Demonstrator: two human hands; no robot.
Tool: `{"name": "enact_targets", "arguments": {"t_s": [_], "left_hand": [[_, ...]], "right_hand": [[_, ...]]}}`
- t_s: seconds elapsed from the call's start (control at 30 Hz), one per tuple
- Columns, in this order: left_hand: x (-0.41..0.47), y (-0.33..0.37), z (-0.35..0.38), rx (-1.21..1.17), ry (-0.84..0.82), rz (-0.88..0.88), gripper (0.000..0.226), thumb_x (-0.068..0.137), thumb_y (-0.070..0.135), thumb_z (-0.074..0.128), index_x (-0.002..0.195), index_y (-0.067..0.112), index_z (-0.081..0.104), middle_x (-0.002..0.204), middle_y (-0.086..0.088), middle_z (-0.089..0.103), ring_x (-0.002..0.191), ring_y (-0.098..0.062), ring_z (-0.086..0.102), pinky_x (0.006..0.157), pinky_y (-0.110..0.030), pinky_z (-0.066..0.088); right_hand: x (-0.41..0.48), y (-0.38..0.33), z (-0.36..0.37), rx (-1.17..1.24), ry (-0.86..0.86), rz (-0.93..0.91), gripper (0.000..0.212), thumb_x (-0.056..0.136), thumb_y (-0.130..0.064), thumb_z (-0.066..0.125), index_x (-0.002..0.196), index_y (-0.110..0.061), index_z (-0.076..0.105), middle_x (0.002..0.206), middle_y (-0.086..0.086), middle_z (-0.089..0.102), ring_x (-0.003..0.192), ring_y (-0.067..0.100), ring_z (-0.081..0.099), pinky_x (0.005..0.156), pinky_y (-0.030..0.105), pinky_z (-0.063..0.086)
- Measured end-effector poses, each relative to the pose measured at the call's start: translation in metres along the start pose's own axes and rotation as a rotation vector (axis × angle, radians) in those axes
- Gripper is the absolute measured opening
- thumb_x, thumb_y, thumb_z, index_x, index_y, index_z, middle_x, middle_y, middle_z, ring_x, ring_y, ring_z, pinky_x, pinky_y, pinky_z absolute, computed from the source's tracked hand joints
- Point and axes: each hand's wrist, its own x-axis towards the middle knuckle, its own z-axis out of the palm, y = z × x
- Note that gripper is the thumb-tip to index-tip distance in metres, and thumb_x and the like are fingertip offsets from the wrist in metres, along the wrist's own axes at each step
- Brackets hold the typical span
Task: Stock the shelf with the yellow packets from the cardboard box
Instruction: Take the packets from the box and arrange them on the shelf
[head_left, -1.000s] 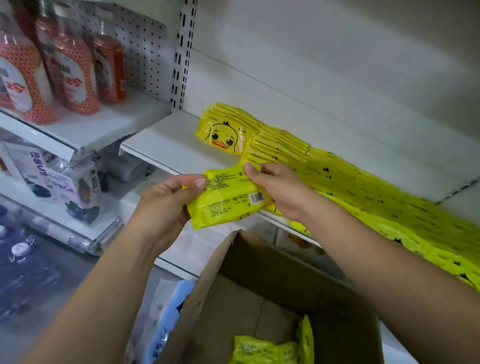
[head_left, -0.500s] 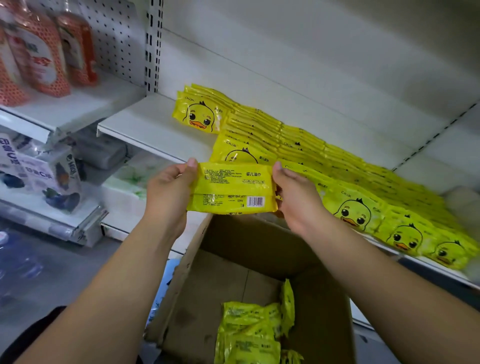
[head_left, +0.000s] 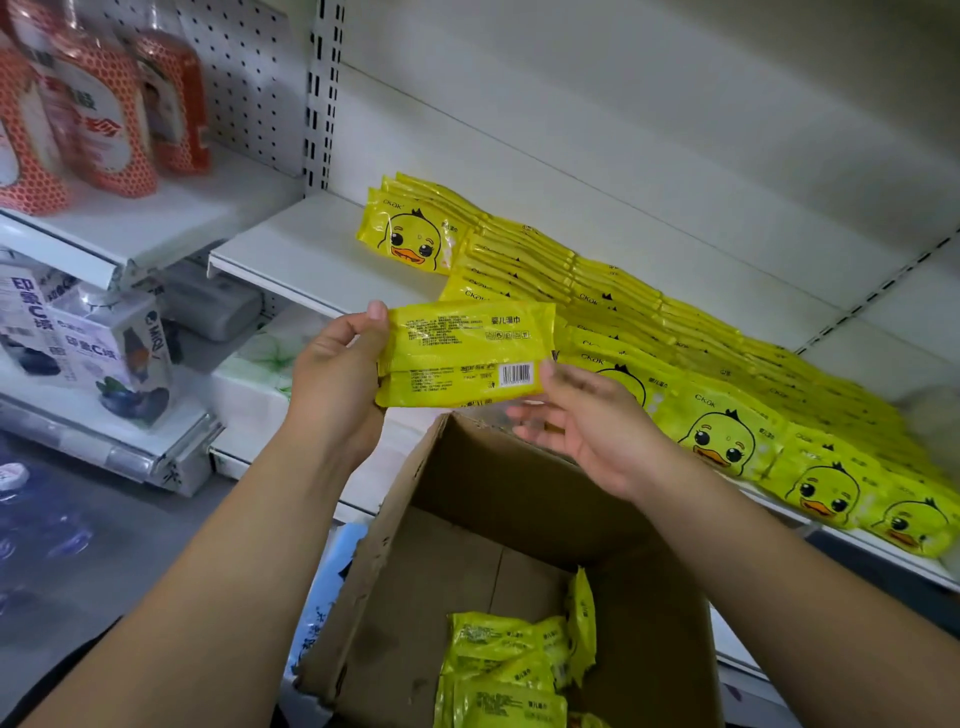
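- Between the two hands, just above the cardboard box (head_left: 467, 519), a yellow packet (head_left: 462, 353) is held level, its barcode side facing the camera.
- The left hand (head_left: 337, 379) grips the packet's left end, thumb on top and fingers curled behind.
- The right hand (head_left: 587, 431) is relaxed, its fingers (head_left: 524, 415) loosely spread and blurred just under the packet, with the thumb tip at the packet's right edge.
- Beyond the fingers, duck-faced packet rows (head_left: 675, 364) lie overlapping on the white shelf (head_left: 311, 244).
- Below the hands, more loose packets (head_left: 509, 660) lie in the box.
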Motion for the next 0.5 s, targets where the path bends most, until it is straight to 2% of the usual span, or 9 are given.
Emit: {"name": "enact_targets", "arguments": {"t_s": [0.1,0.2,0.3,0.4,0.5], "left_hand": [[-0.001,-0.002,0.001,-0.021,-0.078,-0.120,0.030,0.106,0.029,0.052,0.112,0.003,0.066,0.108,-0.017,0.077,0.088,-0.026,0.077,0.065,-0.039,0.064],[-0.008,-0.005,0.002,0.154,-0.175,-0.317,0.039,0.103,0.033,0.056,0.122,0.000,0.062,0.107,-0.021,0.076,0.094,-0.031,0.077,0.071,-0.036,0.065],[-0.014,-0.008,0.003,0.255,-0.218,-0.357,0.035,0.101,0.028,0.063,0.118,-0.002,0.063,0.096,-0.021,0.078,0.083,-0.026,0.079,0.068,-0.029,0.065],[-0.013,-0.009,0.003,0.353,-0.173,-0.306,0.030,0.099,0.027,0.065,0.104,-0.003,0.066,0.078,-0.014,0.077,0.058,-0.015,0.072,0.052,-0.020,0.058],[-0.011,-0.012,0.004,0.433,-0.134,-0.254,0.026,0.100,0.024,0.065,0.093,-0.002,0.065,0.063,-0.009,0.072,0.046,-0.010,0.062,0.046,-0.017,0.051]], "right_hand": [[0.003,0.001,-0.003,0.086,0.087,-0.065,0.043,0.095,-0.020,0.064,0.132,0.001,0.055,0.097,0.015,0.075,0.084,0.021,0.074,0.069,0.027,0.059],[0.004,-0.007,-0.006,0.129,0.127,-0.093,0.019,0.097,-0.017,0.061,0.111,-0.003,0.064,0.087,0.012,0.076,0.074,0.017,0.073,0.066,0.024,0.059],[0.002,-0.013,-0.010,0.124,0.118,-0.094,0.011,0.099,-0.015,0.058,0.103,-0.005,0.064,0.083,0.011,0.077,0.076,0.019,0.074,0.067,0.025,0.060],[-0.002,-0.013,-0.017,0.052,0.088,-0.090,0.020,0.103,-0.017,0.052,0.113,-0.003,0.061,0.093,0.017,0.077,0.085,0.026,0.076,0.072,0.029,0.062],[-0.006,-0.012,-0.023,-0.146,0.105,-0.112,0.028,0.105,-0.018,0.049,0.121,0.003,0.057,0.088,0.018,0.076,0.081,0.027,0.076,0.064,0.026,0.060]]}}
